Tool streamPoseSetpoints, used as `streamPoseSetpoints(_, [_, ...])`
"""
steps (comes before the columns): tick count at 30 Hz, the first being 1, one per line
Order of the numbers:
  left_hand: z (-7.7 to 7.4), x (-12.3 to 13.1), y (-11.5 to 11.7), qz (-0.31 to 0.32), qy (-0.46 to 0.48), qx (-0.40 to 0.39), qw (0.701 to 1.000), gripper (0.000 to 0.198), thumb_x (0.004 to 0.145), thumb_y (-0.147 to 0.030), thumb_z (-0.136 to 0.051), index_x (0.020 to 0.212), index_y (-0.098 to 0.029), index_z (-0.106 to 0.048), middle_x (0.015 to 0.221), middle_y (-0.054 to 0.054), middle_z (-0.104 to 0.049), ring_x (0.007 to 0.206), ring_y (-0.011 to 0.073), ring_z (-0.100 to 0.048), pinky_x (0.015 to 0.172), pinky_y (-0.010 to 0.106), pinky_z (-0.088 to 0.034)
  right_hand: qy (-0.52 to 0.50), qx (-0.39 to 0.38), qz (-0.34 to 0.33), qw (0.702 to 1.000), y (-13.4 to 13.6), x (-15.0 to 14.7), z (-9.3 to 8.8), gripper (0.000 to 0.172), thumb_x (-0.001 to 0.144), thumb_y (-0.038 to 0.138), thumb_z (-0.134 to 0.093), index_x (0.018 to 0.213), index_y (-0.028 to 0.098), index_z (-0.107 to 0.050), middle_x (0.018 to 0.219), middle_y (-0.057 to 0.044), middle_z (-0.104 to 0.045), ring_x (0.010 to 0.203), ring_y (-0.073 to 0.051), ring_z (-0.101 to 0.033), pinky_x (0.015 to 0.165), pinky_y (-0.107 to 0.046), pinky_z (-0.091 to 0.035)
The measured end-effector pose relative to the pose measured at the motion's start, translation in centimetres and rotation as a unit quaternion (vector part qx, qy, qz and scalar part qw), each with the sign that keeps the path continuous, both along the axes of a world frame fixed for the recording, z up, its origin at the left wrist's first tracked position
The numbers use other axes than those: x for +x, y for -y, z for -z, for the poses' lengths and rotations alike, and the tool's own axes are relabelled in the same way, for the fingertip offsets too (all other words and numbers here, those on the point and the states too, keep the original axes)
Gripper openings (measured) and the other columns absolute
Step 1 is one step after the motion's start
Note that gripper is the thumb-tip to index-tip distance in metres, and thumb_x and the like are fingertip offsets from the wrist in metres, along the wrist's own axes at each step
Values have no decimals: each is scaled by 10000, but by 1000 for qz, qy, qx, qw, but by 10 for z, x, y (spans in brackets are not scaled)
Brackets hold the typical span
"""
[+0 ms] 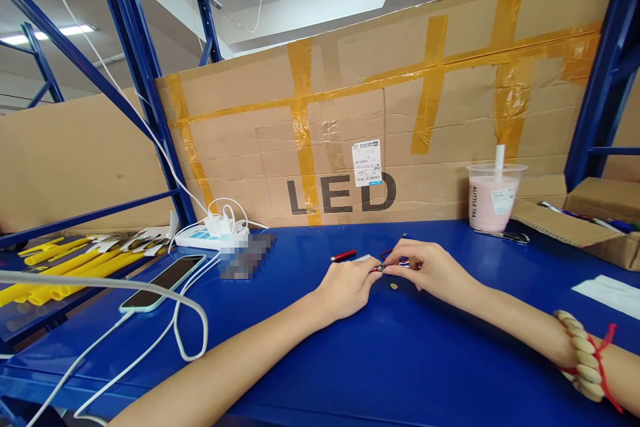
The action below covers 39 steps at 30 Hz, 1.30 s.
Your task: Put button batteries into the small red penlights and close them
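Your left hand (pixel 349 285) is curled and your right hand (pixel 433 263) pinched, both on the small red-and-silver piece (pixel 379 268) between them, mid-table; keep both pinches steady and in line. Mind the small round gold-coloured disc (pixel 394 287) just nearside; the smooth blue tabletop (pixel 380 360) gives room toward its near edge.

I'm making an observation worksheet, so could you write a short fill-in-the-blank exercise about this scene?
The left hand and right hand are above a table coloured ____.
The beaded bracelet is worn on the person's ____ arm.
The big black letters on the cardboard spell ____.
Sticking up from the pink drink is a white ____.

Missing words: blue; right; LED; straw.
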<state>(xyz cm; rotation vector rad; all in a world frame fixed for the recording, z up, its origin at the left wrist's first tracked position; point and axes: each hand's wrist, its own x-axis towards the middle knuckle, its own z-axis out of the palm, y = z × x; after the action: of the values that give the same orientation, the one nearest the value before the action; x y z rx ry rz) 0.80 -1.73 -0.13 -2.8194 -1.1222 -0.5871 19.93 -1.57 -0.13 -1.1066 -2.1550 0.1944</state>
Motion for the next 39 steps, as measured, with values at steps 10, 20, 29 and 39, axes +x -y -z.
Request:
streamPoseSetpoints(10, [-1,0,0,-2,-5,2,1000,226,929,-278,-284,957,-207,-497,918,-11,-635,777,155,-612,591,229,-432,7,-3,-1,1000,-1,1,1,235,796,400,-553,767,193,-659,778,-19,-606,447,-69,-476,480,-224,-389])
streamPoseSetpoints(20, [-1,1,0,2,-3,4,1000,238,931,-280,-282,975,-206,-504,922,-12,-631,762,145,-606,595,225,-429,48,30,32,998,2,0,-2,168,790,368,-568,759,233,-664,784,7,-623,490,-83,-474,498,-221,-364])
streamPoseSetpoints(29, [-3,-1,1,0,-14,-6,1000,248,935,-303,-277,984,-210,-502,936,-4,-629,777,147,-607,610,227,-437,57,32,35,997,4,0,-5,172,793,351,-557,755,226,-669,774,0,-630,508,-96,-482,512,-228,-373])
streamPoseSetpoints(39, [-3,0,1,4,-13,-6,1000,246,934,-306,-286,992,-208,-504,955,-2,-629,791,147,-607,617,224,-440,58,30,39,997,4,0,-5,163,789,350,-558,754,230,-664,780,4,-631,509,-96,-468,511,-230,-363])
